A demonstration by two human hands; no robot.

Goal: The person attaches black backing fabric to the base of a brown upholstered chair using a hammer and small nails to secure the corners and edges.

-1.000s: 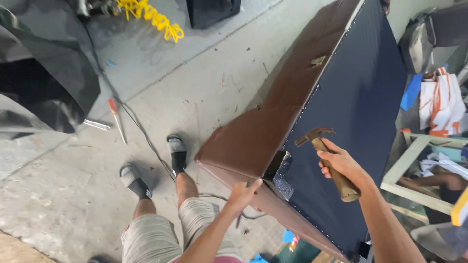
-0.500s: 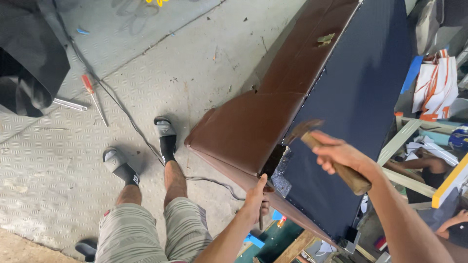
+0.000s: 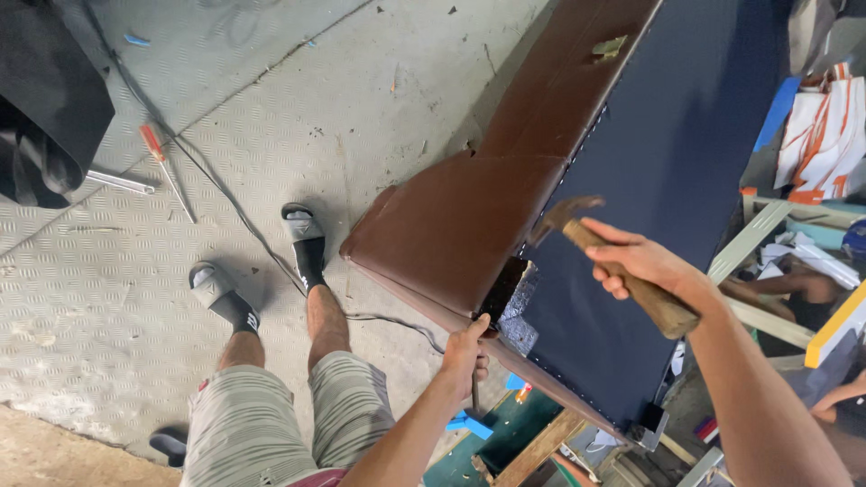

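Observation:
A large upholstered panel lies tilted before me, its side covered in brown leatherette [image 3: 469, 216] and its upper face in dark blue fabric [image 3: 667, 171]. My right hand [image 3: 636, 261] grips the wooden handle of a hammer [image 3: 595, 243], its metal head raised just above the blue fabric near the seam. My left hand [image 3: 465, 352] presses against the panel's near lower edge, fingers by a torn dark gap [image 3: 505, 293] in the covering and closed on a thin dark rod that hangs below it.
My legs in striped shorts and black slides [image 3: 302, 239] stand on checker-plate floor. A screwdriver [image 3: 162, 162], a metal tool [image 3: 122, 182] and a cable lie left. Black fabric [image 3: 45, 108] sits top left. Wooden frames and bags [image 3: 816, 135] crowd the right.
The view has shifted slightly. My right hand has brought the hammer a little lower and left toward the seam. My left hand stays at the panel's lower edge.

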